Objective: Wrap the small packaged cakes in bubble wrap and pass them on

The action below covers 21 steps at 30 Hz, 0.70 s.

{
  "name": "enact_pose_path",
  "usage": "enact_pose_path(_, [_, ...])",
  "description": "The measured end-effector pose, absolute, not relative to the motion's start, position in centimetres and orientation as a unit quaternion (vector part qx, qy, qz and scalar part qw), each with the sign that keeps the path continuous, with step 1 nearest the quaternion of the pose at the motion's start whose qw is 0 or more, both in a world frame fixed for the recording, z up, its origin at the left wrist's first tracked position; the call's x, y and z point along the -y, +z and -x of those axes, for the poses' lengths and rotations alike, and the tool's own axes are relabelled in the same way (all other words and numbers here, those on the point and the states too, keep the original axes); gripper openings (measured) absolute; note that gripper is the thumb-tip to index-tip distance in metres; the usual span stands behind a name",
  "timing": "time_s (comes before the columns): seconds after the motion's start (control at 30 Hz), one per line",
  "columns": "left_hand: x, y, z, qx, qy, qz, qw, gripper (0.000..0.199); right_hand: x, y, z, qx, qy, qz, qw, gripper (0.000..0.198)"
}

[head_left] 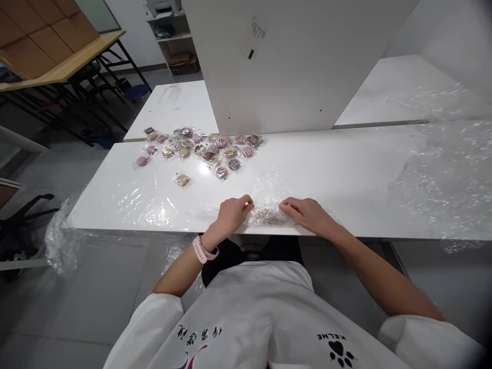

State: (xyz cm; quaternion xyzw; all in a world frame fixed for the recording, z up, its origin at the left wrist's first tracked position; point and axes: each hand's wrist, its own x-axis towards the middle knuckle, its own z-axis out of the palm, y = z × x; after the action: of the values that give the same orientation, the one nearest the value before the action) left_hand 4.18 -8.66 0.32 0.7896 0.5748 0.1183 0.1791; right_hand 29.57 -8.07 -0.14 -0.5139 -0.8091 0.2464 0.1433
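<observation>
At the table's near edge, my left hand [234, 212] has thumb and fingers pinched together on the edge of some clear plastic film [265, 184]. My right hand [303, 211] is closed in a similar pinch on the film's other side. Between both hands lies a crinkled clear bundle [269, 216] with something brownish showing through; its contents are too blurred to name. Farther back to the left are several individually wrapped round sweets or cookies, pink, tan and brown, such as a pink one [247, 151]. One tan wrapped piece [182, 180] lies apart, closer to me.
The white table [346, 169] meets an upright white panel [292, 66] at the back. Crumpled clear plastic [449, 179] covers the right end, and more [63, 246] hangs off the left end. A wooden-topped table [88, 54] with cardboard stands behind left.
</observation>
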Motion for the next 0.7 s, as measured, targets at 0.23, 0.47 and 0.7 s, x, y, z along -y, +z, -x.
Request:
enact_pose_path(0.23, [10.9,-0.4,-7.1,-0.483,0.199,-0.852,0.028,0.035,7.6,-0.8,-29.7,0.783,0.175,0.566,0.19,0.033])
enact_pose_path(0.47, [14.1,-3.3,-8.9,-0.405,0.113,-0.906,0.042,0.071,8.8,-0.9,-34.7,0.798,0.079,0.565,0.192,0.064])
enact_pose_path(0.7, [13.5,-3.3,-8.5,-0.402,0.107,-0.908,0.046,0.068,7.6,3.3,-44.9,0.627,0.452,0.625,0.106,0.052])
